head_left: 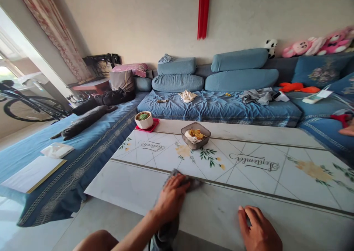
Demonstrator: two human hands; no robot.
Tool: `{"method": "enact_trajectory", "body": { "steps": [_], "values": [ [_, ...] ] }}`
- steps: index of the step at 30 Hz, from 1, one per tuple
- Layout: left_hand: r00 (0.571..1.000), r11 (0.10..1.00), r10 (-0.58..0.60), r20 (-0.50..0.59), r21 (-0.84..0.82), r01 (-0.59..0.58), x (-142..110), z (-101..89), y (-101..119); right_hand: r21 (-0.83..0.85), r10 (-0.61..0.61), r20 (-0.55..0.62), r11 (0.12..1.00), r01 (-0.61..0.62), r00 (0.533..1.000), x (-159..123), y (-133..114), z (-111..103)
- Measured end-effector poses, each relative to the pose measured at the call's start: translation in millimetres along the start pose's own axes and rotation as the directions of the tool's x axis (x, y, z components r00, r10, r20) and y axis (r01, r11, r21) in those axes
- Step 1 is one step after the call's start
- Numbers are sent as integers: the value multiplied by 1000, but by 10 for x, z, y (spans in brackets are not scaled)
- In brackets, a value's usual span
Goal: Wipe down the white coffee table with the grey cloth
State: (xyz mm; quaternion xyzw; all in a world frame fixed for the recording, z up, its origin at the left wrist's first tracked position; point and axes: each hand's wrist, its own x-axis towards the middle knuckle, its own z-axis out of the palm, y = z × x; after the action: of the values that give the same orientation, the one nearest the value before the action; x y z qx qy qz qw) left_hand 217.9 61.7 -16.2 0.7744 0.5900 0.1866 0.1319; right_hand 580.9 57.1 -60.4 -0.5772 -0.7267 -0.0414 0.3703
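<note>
Head view: at six o'clock, the left hand (173, 193) is pinning a grey cloth (197, 184), probably soft and light, best bunched, onto the counter (132, 184); at five, the right hand (259, 227) is half-curling, palm hidden.

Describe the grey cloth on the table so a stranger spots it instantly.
In front of the blue sofa stands a long white table. Toward its near side, the person's left hand lies over a crumpled grey cloth. Soft, dark fabric sets it apart from the rigid square bowl and potted plant farther back.
</note>
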Motion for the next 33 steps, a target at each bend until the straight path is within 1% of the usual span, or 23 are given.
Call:
{"method": "enact_trajectory", "body": {
  "steps": [2, 4, 6, 7, 9, 11, 12, 14, 16, 17, 18, 20, 21, 22, 23, 24, 26, 27, 29, 30, 31, 32, 33],
  "values": [
    [984, 981, -173, -45, 76, 176, 246, -262, -286, -8, -32, 10, 999, 32, 999, 4, -8, 11],
    [950, 943, -293, -104, 131, 305, 693, -386, -359, -28, -55, 5, 998, 55, 998, 20, -31, 7],
    [949, 940, -292, -122, 147, 308, 1077, -297, -156, -45, -52, -15, 998, 51, 999, 42, -61, -15],
    [964, 957, -244, -106, 133, 256, 1171, -184, 23, -51, -48, -23, 998, 47, 999, 51, -73, -30],
    [996, 995, -79, -50, 49, 81, 1104, 105, 418, -50, -54, -28, 997, 52, 998, 64, -84, -59],
    [996, 994, 91, -10, -66, -92, 737, 354, 681, -49, -68, -32, 997, 66, 997, 67, -73, -74],
    [990, 984, 143, -3, -106, -143, 491, 419, 712, -48, -70, -34, 996, 69, 997, 65, -61, -74],
    [990, 983, 143, -2, -118, -142, 11, 380, 534, -40, -65, -39, 997, 64, 997, 55, -37, -61],
    [1000, 998, 1, -26, -57, -2, -278, 135, 106, -32, -53, -31, 998, 52, 998, 43, -28, -40],
    [994, 995, -97, -55, -18, 96, -309, -30, -146, -34, -44, -25, 998, 43, 999, 38, -30, -30],
    [978, 981, -189, -91, 16, 192, -258, -195, -386, -40, -34, -17, 999, 34, 999, 34, -35, -23],
    [925, 934, -337, -177, 62, 352, 49, -442, -726, -57, -21, -5, 998, 21, 1000, 34, -51, -14],
    [899, 911, -380, -218, 78, 405, 268, -493, -786, -62, -22, -2, 998, 22, 1000, 36, -59, -14],
    [881, 896, -401, -252, 91, 434, 502, -486, -761, -66, -29, 3, 997, 29, 1000, 41, -65, -17],
    [878, 895, -393, -272, 103, 433, 726, -423, -651, -69, -40, 3, 997, 41, 999, 47, -70, -22],
    [892, 910, -357, -277, 113, 399, 917, -311, -468, -75, -53, -2, 996, 53, 999, 54, -73, -29],
    [948, 963, -213, -238, 111, 244, 1140, 3, 45, -93, -77, -15, 993, 75, 997, 71, -77, -50],
    [970, 985, -131, -205, 88, 151, 1153, 175, 324, -102, -87, -21, 991, 85, 996, 79, -78, -62],
    [989, 1000, 8, -148, 9, -6, 983, 472, 797, -125, -99, -33, 988, 95, 994, 90, -76, -86],
    [990, 998, 56, -131, -34, -61, 812, 574, 946, -134, -101, -39, 986, 95, 994, 93, -72, -96],
    [988, 992, 96, -121, -69, -104, 597, 632, 1017, -141, -100, -45, 986, 93, 994, 93, -66, -102],
    [985, 987, 121, -119, -89, -132, 349, 642, 1001, -144, -97, -49, 986, 89, 994, 91, -59, -106],
    [985, 986, 129, -119, -90, -140, 81, 600, 895, -145, -90, -54, 986, 82, 994, 87, -51, -108]
  ]
}}
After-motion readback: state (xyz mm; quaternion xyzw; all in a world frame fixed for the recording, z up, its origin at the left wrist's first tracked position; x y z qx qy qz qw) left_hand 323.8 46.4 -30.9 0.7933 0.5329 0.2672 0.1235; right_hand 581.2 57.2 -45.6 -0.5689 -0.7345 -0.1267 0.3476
